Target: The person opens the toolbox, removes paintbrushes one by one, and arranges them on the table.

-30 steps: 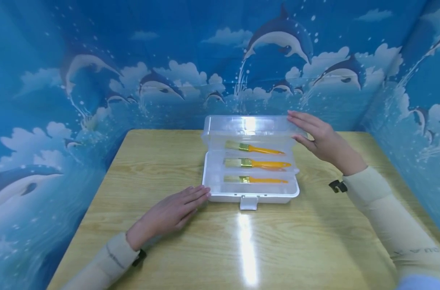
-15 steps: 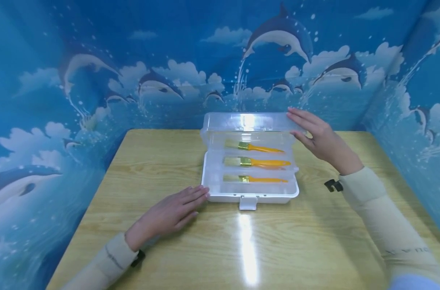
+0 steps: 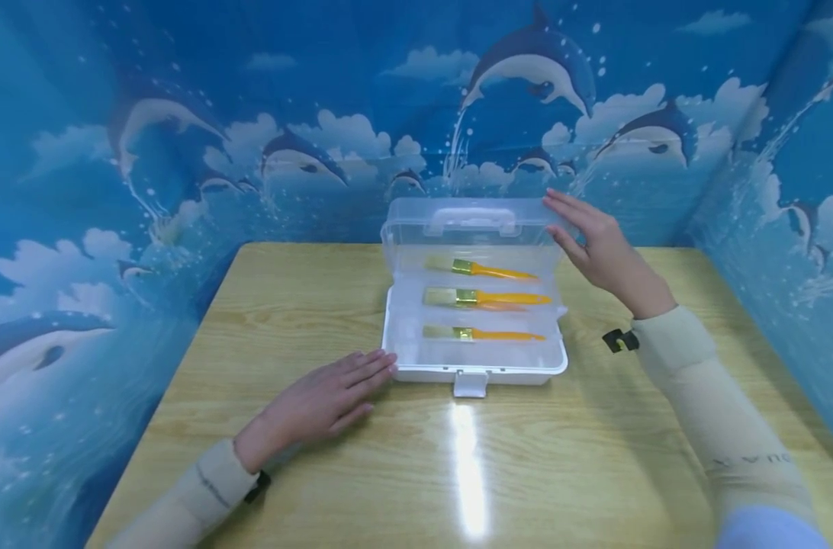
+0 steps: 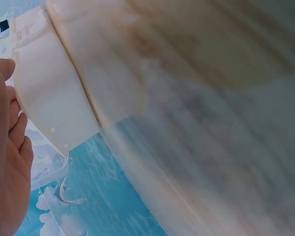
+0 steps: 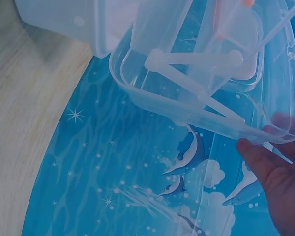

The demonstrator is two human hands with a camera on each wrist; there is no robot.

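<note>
A white storage box (image 3: 423,375) with a clear lid (image 3: 410,215) stands with its lid raised. Three paintbrushes with orange handles, the back one (image 3: 506,271), the middle one (image 3: 516,298) and the front one (image 3: 506,335), lie one behind another in its tiers. My right hand (image 3: 598,248) pinches the lid's right edge; the right wrist view shows thumb and fingers on either side of clear plastic. With straight fingers, my left hand (image 3: 316,400) touches the box's front left corner. In the left wrist view, part of this hand (image 4: 7,152) shows beside the box's white wall (image 4: 59,93).
Pale folding arms (image 5: 191,58) join the clear parts of the box in the right wrist view. A white latch (image 3: 470,384) hangs at the box's front. Beneath is a wooden table (image 3: 286,305), with a blue dolphin-print curtain (image 3: 361,69) behind it.
The lid's upper edge has risen in the head view, and its handle now shows. My right hand moved up and left with it. The brushes shifted slightly upward; my left hand stayed almost still.
</note>
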